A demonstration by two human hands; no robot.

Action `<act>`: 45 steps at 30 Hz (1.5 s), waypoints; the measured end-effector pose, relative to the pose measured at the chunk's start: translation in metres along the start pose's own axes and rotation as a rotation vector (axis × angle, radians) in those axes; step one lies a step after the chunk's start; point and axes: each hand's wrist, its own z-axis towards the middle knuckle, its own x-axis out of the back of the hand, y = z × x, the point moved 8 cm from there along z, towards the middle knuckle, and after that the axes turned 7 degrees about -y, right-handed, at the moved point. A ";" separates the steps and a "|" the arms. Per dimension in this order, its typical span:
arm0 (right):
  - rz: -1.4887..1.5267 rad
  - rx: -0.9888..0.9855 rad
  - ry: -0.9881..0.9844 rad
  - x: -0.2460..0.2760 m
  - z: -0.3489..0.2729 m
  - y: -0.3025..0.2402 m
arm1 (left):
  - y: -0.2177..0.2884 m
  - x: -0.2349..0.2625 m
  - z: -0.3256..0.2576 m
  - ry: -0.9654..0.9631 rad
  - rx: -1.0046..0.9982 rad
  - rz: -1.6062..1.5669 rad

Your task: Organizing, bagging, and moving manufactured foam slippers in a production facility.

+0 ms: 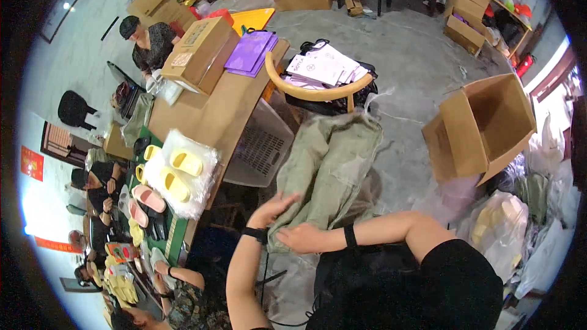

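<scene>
A grey-green woven sack (333,168) stretches out in front of me, creased and folded lengthwise, its far end by the curved wooden chair back. My right hand (299,238) is closed on the sack's near edge, knuckles up. Just left of it, my left hand (275,209) rests against the sack's left side with its fingers stretched out. Both wrists wear dark bands. What lies inside or under the folds is hidden.
On my left, a long table carries yellow slippers (176,184) on plastic wrap, pink slippers (147,198), a cardboard box (202,55) and purple bags (252,53). A wooden chair (318,93) holds printed packages. An open carton (483,128) stands at right. Several people work along the left.
</scene>
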 end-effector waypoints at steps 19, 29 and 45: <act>0.517 -0.739 -0.245 -0.050 -0.048 0.204 | 0.094 0.105 -0.046 -0.148 -0.584 -0.828; -0.311 -0.794 0.371 0.063 0.010 0.265 | 0.130 0.103 -0.167 -0.531 -0.702 -0.410; 0.317 -1.121 0.457 0.113 -0.099 0.352 | 0.098 0.247 -0.192 -0.051 -0.872 -0.610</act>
